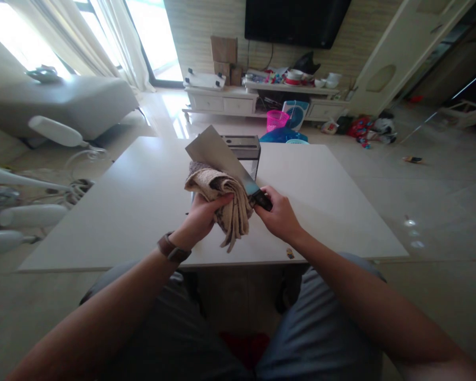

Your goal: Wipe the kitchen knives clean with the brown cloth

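My right hand (280, 214) grips the black handle of a broad steel cleaver (218, 153), whose blade points up and to the left over the table. My left hand (202, 217), with a brown watch strap at the wrist, clutches a bunched beige cloth (226, 198) pressed against the underside of the blade near the handle. Loose folds of the cloth hang down below my fingers. Behind the blade stands a dark metal knife rack (246, 148), partly hidden by the cleaver.
A white table (135, 201) lies in front of my knees. A grey sofa (63, 100) and white fan parts sit to the left. Beyond are a TV stand (238, 100), a pink basket (276, 119) and clutter on the tiled floor.
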### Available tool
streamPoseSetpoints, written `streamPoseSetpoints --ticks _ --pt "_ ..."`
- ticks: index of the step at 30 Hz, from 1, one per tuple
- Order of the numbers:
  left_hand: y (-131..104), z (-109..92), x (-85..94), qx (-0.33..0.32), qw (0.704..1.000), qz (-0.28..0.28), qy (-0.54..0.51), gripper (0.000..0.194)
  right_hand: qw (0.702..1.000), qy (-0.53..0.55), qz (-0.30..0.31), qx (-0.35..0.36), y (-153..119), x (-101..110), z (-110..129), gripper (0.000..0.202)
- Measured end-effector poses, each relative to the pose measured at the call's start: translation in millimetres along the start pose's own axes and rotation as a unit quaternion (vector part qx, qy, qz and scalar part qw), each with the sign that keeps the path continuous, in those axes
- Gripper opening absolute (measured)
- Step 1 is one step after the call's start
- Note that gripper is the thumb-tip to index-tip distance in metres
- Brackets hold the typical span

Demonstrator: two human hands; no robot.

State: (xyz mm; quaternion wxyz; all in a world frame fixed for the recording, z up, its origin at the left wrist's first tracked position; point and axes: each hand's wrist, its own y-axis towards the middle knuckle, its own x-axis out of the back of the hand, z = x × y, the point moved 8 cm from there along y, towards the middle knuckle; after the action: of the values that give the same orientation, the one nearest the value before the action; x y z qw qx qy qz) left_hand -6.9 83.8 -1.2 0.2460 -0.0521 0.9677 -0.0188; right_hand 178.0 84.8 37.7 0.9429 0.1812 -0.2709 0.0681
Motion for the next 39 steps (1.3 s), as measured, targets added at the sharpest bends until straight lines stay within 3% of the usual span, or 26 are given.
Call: streamPoseSetpoints --ticks 26,32,36,39 --pt "-1.1 1.6 6.0 0.013 1.000 -0.011 0.013 0.050 1.000 0.019 0.016 -0.014 0.2 -3.6 -0.1 0.017" --pt "4.4 -16.4 6.8 -0.017 0.999 -0.017 0.048 0.052 1.000 0.004 0.002 -0.004 5.7 5.2 3.6 0.015" --pt "11.1 -31.4 15.8 -0.040 0.996 -0.022 0.072 0.053 0.999 -0.028 -0.022 0.015 8.9 20.5 7.5 0.018" --pt "13.1 -31.3 22.9 -0.034 0.997 -0.028 0.062 0.050 0.999 -0.040 -0.011 0.018 7.7 22.4 7.0 0.020"
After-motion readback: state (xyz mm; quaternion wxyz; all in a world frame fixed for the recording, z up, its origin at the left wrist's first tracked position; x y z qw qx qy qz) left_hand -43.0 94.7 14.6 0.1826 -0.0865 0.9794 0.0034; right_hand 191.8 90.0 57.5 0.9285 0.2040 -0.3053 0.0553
